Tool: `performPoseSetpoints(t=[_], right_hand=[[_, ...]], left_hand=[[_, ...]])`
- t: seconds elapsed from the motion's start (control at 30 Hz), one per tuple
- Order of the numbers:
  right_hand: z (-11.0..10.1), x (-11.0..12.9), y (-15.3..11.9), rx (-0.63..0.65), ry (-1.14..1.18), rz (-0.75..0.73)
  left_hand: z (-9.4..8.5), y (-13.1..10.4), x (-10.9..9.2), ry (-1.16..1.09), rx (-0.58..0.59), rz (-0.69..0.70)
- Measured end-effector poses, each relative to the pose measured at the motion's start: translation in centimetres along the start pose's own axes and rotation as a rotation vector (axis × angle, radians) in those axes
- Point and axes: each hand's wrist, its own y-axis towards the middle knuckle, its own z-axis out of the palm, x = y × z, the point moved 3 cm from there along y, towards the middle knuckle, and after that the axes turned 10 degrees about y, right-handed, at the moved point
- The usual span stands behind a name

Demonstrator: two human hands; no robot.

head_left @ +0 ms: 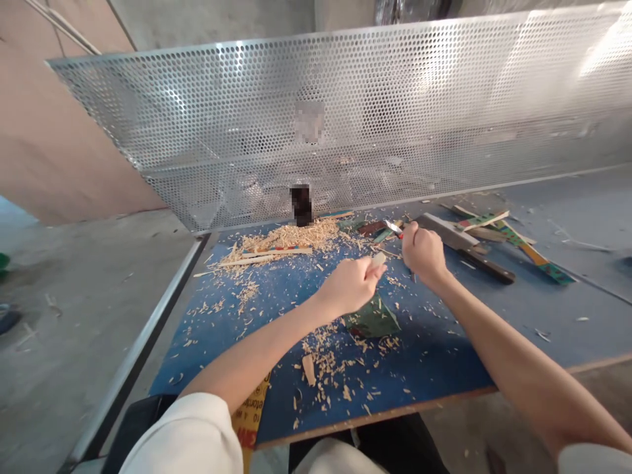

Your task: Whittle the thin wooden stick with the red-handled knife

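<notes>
My left hand (350,284) is closed around a small pale piece of wood (378,261), whose end shows past the fingertips. To its right, my right hand (423,250) grips a knife with a red part near its handle; the blade (394,228) points to the upper left, away from the wood piece. The two hands are apart. Below them a dark green sheet (372,319) lies on the blue tabletop (212,349) among wood shavings. A loose wood chip (309,370) rests nearer the front edge.
A perforated metal panel (345,118) stands along the back. Heaped shavings (306,236) and thin strips lie before it. On the right are a large blade with a dark handle (488,267) and coloured strips (530,253). Yellow printed material (251,411) hangs at the front edge.
</notes>
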Motion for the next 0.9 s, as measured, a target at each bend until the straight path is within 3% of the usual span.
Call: performPoseSetpoints(t=[0.17,0.4,0.53,0.73,0.9], right_hand=[[-0.4,0.3,-0.4,-0.044,0.043,-0.117],[1.4,2.8,-2.5,0.173,0.231,-0.133],[1.8,4.2,-3.9,0.206,0.213,-0.169],[2.4,3.6,-3.7,0.193,0.089,-0.132],[2.7,3.5,-3.5,0.245,0.003,-0.25]], left_hand=[[-0.9,2.0,3.9,0.052,-0.07,-0.021],[0.2,3.3,6.4,0.025,-0.064,0.002],[0.3,3.6,6.8,-0.074,-0.069,-0.013],[0.4,3.3,6.4,-0.218,-0.005,-0.042],[0.6,3.3,6.3,-0.119,-0.058,-0.013]])
